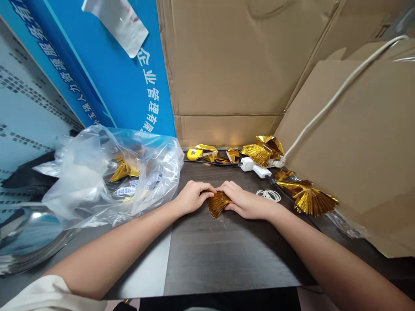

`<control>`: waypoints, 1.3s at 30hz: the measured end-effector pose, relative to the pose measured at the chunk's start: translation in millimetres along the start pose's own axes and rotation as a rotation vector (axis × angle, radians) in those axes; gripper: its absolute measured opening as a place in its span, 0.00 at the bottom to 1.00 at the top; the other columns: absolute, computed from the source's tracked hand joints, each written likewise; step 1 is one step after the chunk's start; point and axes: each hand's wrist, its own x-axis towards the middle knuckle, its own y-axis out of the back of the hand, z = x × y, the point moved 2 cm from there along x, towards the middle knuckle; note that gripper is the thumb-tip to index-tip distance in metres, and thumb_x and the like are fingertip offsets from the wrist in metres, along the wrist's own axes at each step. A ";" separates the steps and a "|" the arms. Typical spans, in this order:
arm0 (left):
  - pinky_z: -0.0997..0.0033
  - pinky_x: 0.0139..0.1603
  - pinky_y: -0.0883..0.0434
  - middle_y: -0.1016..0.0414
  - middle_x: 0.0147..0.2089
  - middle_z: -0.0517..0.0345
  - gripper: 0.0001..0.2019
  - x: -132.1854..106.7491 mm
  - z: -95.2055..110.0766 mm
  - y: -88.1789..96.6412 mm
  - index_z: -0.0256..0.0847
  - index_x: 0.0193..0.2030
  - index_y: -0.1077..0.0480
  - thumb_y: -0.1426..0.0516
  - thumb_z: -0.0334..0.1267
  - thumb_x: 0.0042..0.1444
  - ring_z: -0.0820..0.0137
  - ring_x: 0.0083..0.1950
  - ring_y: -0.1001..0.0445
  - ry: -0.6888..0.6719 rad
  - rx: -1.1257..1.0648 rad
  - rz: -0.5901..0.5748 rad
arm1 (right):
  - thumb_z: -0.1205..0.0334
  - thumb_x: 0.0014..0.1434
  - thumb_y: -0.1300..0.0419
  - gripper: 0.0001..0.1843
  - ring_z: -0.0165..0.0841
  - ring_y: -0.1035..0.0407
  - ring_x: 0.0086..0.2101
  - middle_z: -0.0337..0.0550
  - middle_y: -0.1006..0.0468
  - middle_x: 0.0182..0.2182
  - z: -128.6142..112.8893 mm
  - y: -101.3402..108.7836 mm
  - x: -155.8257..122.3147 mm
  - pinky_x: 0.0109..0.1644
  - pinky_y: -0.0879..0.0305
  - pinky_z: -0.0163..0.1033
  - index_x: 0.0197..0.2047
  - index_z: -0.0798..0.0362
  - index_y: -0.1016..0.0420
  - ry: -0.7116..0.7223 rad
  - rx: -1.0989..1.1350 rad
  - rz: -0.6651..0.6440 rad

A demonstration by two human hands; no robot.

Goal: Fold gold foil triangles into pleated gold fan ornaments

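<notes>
Between my two hands, just above the dark tabletop (201, 255), is a fan of pleated gold foil (218, 206), its folds spread toward me. My left hand (195, 196) pinches the foil's upper left edge between thumb and fingers. On the other side my right hand (238, 201) closes round its right end, thumb below and fingers over the top. The fingertips of both hands nearly meet at the upper edge. White elastic bands (269, 195) lie on the table right of my right hand.
A clear plastic bag (158, 172) with gold foil inside stands left. Along the back lie a yellow tape measure (195, 154), foil scraps and white plugs (248, 164). Gold foil fans (313, 201) sit right, near a white cable (340, 90). Cardboard (223, 65) walls the back.
</notes>
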 end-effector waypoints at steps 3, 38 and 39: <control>0.72 0.47 0.26 0.16 0.40 0.59 0.08 4.7 4.6 6.6 0.41 0.42 0.21 0.43 0.31 0.64 0.70 0.41 0.19 0.046 -0.002 -0.021 | 0.64 0.66 0.44 0.20 0.40 0.40 0.54 0.53 0.34 0.54 -0.8 2.2 0.2 0.65 0.38 0.56 0.60 0.56 0.37 -0.026 -0.016 0.006; 0.74 0.34 0.31 0.22 0.32 0.57 0.10 40.7 -12.3 26.2 0.36 0.37 0.27 0.44 0.41 0.59 0.71 0.30 0.27 0.381 -0.245 0.127 | 0.61 0.63 0.39 0.24 0.43 0.39 0.61 0.53 0.45 0.65 20.5 18.1 -14.0 0.68 0.40 0.58 0.61 0.51 0.35 -0.063 0.029 0.007; 0.74 0.35 0.31 0.22 0.33 0.56 0.10 35.3 -14.1 25.2 0.36 0.36 0.27 0.44 0.41 0.59 0.71 0.31 0.26 0.403 -0.267 0.102 | 0.61 0.63 0.40 0.23 0.43 0.40 0.62 0.53 0.46 0.65 21.1 17.7 -14.3 0.69 0.42 0.59 0.61 0.51 0.35 -0.056 0.029 0.004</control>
